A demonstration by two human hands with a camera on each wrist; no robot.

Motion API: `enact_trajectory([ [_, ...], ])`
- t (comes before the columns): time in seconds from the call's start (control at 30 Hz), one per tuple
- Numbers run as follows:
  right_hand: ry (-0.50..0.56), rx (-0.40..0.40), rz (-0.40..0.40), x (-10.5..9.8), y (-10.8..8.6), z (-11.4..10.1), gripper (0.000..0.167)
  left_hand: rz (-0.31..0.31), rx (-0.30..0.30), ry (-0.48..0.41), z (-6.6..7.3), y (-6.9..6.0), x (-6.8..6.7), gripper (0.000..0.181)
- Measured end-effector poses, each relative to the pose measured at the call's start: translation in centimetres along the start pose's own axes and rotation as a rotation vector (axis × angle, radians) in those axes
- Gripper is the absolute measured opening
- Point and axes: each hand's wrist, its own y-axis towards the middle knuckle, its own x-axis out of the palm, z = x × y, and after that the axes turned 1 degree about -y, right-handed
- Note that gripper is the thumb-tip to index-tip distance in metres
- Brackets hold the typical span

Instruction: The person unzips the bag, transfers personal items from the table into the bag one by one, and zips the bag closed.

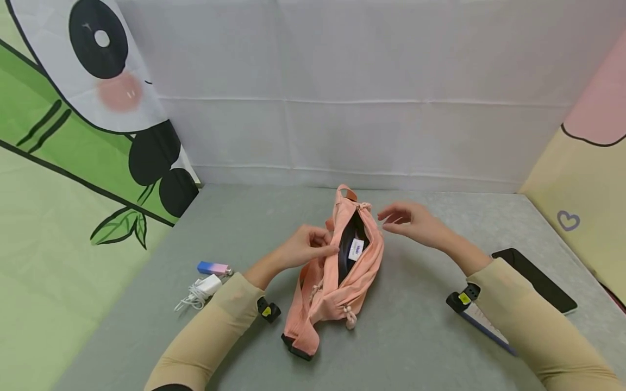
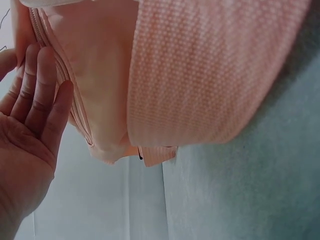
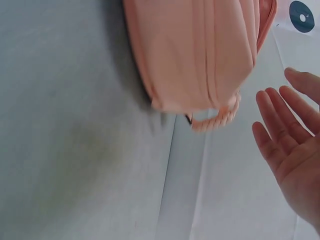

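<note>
A peach-pink fabric bag (image 1: 364,282) lies on the grey table with its zipped mouth spread, showing a dark lining and a white label (image 1: 356,249). My left hand (image 1: 309,247) pinches the left edge of that mouth between thumb and fingers. In the left wrist view, the fingers lie against the cloth beside the zipper (image 2: 62,70), and a wide woven strap (image 2: 200,75) fills the foreground. To the right of the bag, my right hand (image 1: 413,220) hovers apart from it, fingers loosely bent and holding nothing; the right wrist view shows a gap between this hand (image 3: 295,140) and the bag.
Left of the left forearm lie a small blue-and-pink stick-shaped item (image 1: 214,268) and a white charger (image 1: 207,285) with a coiled cable. A black flat device (image 1: 538,279) rests at right; a notebook-like item (image 1: 486,326) is partly under the right sleeve. A cloth backdrop rises behind.
</note>
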Motion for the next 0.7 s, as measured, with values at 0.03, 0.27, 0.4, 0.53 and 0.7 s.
enact_trajectory([
  [0.03,-0.007,0.003,-0.006,-0.2,-0.5,0.1,0.025,-0.002,0.001,0.001,0.0,-0.1,0.0,0.022],
  [0.27,-0.085,0.037,-0.068,-1.6,-4.4,0.9,0.024,-0.011,-0.021,0.0,0.0,-0.6,-0.2,0.021],
  [0.4,-0.128,0.024,-0.1,-2.1,-6.1,0.9,0.025,-0.004,-0.033,-0.011,0.2,-0.8,-0.1,0.019],
  [0.53,-0.154,-0.02,-0.106,-2.6,-7.7,0.9,0.026,-0.009,-0.05,-0.014,0.5,-1.0,-0.1,0.018],
  [0.7,-0.195,-0.056,-0.082,-3.4,-9.8,1.1,0.028,-0.018,-0.042,-0.006,0.4,-1.1,-0.1,0.019],
])
